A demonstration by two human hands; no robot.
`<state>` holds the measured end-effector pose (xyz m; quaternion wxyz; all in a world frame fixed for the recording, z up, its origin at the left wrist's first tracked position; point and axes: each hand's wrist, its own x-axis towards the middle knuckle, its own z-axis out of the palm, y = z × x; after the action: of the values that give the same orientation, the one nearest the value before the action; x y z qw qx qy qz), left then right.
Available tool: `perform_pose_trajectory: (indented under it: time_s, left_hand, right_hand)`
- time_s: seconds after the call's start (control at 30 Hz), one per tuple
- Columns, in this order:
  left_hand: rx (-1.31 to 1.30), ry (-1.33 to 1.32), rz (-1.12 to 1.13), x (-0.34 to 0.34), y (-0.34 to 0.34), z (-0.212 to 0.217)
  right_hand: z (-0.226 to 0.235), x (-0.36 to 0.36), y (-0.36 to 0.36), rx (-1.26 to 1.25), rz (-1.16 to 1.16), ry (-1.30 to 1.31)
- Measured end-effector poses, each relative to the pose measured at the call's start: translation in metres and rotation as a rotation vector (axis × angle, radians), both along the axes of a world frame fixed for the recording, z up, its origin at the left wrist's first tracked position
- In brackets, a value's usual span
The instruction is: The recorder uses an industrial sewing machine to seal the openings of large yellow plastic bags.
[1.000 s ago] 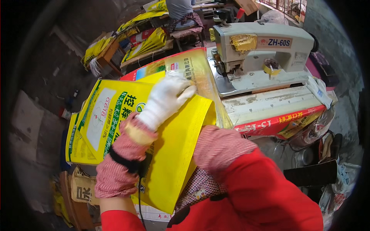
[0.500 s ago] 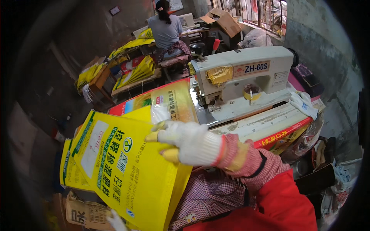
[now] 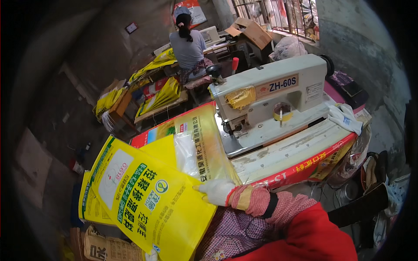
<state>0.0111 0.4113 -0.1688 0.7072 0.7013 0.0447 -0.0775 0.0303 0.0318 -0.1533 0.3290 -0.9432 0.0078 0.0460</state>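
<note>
A flat yellow printed bag (image 3: 174,217) with green bands and a white panel lies tilted across my lap. My right hand (image 3: 217,191), in a white knit glove with yellowed fingertips, is closed on its right edge. Only a bit of my gloved left hand (image 3: 152,255) shows at the lower rim, with its fingers at the bag's bottom edge; the rest is hidden. More yellow bags (image 3: 93,209) are underneath at the left. A white sewing machine (image 3: 270,93) stands on the table beyond my right hand, a tape roll (image 3: 283,114) on its bed.
Red and yellow sheeting (image 3: 204,135) covers the table, with clear plastic (image 3: 186,152) on it. A spare white glove (image 3: 346,117) lies at the table's right end. Farther back, a person (image 3: 187,43) sits beside stacks of yellow bags (image 3: 163,98). A brown sack (image 3: 111,243) lies lower left.
My right hand has come down and right from above the bag to its right edge. The bag lies lower and flatter. My left glove now overlaps its bottom edge. The view has shifted slightly.
</note>
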Motion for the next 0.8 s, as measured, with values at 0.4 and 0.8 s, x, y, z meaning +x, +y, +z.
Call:
perform_pose_trajectory:
  time_s: [0.4, 0.8]
  left_hand:
    - [0.126, 0.296, 0.182, -0.049, 0.121, -0.196]
    - [0.561, 0.526, 0.482, -0.139, 0.136, -0.276]
  right_hand:
    - [-0.048, -0.046, 0.068, 0.256, 0.440, -0.004]
    - [-0.180, 0.078, 0.194, 0.033, 0.500, 0.046]
